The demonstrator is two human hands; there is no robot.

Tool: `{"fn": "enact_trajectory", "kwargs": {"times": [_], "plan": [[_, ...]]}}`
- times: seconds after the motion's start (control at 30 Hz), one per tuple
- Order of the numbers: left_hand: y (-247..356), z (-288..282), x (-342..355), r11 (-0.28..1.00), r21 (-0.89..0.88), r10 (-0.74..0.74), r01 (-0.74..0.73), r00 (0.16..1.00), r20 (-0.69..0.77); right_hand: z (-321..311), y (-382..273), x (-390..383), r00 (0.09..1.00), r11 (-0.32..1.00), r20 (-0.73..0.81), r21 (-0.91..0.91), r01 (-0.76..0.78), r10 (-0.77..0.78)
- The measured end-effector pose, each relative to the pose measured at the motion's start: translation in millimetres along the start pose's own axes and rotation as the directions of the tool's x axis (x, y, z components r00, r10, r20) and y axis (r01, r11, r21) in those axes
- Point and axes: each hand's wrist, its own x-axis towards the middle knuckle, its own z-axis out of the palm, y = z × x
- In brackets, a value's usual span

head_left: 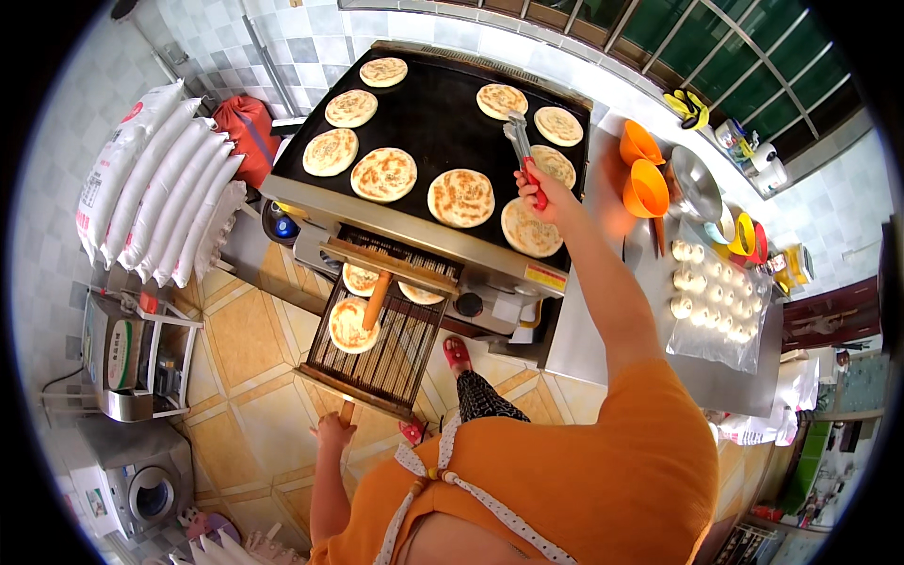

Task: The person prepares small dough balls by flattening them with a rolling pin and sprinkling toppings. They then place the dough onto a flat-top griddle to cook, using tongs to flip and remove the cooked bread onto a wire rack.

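We're at the griddle [438, 118], where nine flatbreads [461, 198] lie, and our right hand [549, 198] is wrapped round the red handle of the metal tongs [520, 141] — tips close by a browned round at the back, and we see nothing lifted. Our left hand [333, 429] is down at the wooden handle [347, 411] of the pulled-out slatted rack [400, 363]; how firmly it's closed there, we can't tell. Progress looks mid-batch: three spotted rounds are on the rack, several on the griddle look well browned, those at the right edge seem paler, and rows of dough balls [688, 279] wait uncooked. Room to move? There's a broad black stretch mid-griddle towards the back, and bare slats at the rack's near right. Tighter at the edges — orange bowls [646, 188] stand just past the griddle's right side, and a red sandal [456, 352] is beside the rack.
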Motion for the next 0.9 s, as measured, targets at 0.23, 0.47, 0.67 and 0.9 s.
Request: {"fn": "enact_trajectory", "kwargs": {"times": [0.23, 0.47, 0.67, 0.9], "plan": [[6, -9, -2, 0.999, 0.032, -0.028, 0.026, 0.998, 0.053, 2, -41, 64, 0.995, 0.995, 0.073, -0.078, 0.069, -0.064], [-8, 5, 6, 0.996, 0.070, 0.055, -0.056, 0.998, 0.015, 3, 7, -106, 0.652, -0.327, 0.387, -0.919, 0.219, -0.652], [-7, 5, 7, 0.991, 0.025, 0.133, -0.132, 0.991, -0.032, -18, 153, -289, 0.742, -0.808, 0.506, -0.583, -0.082, -0.440], [-6, -2, 14, 0.987, -0.040, 0.158, -0.155, 0.985, 0.063, -52, 256, -272, 0.821, -0.961, 0.571, -0.236, 0.147, -0.014]]}}
